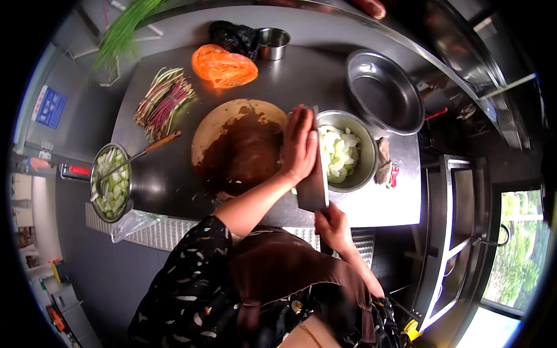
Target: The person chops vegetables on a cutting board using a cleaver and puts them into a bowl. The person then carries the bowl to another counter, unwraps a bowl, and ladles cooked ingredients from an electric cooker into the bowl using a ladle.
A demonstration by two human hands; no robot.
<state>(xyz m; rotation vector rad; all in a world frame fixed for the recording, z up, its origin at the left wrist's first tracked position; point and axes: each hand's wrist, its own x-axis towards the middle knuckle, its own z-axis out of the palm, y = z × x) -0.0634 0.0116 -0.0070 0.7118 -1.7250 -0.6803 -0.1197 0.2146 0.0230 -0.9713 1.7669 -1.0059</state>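
Observation:
My right hand [335,229] is wrapped around the handle of a cleaver [315,188], whose broad blade stands on edge beside a metal bowl [367,171]. Inside that bowl are pale green vegetable slices [341,152]. Against the blade's left face lies my left hand [300,148], fingers stretched out and together along it. Whether anything is between palm and blade is hidden. To the left of the blade is a round wooden chopping board [216,124], wet and dark over much of its surface.
On the steel table [156,191] lie a bundle of long beans [168,104], an orange plastic bag [223,66], a black bag [232,37] and a steel pot [273,43]. A wide metal basin [386,93] stands back right. A red peeler [394,176] lies right; another filled bowl [111,182] left.

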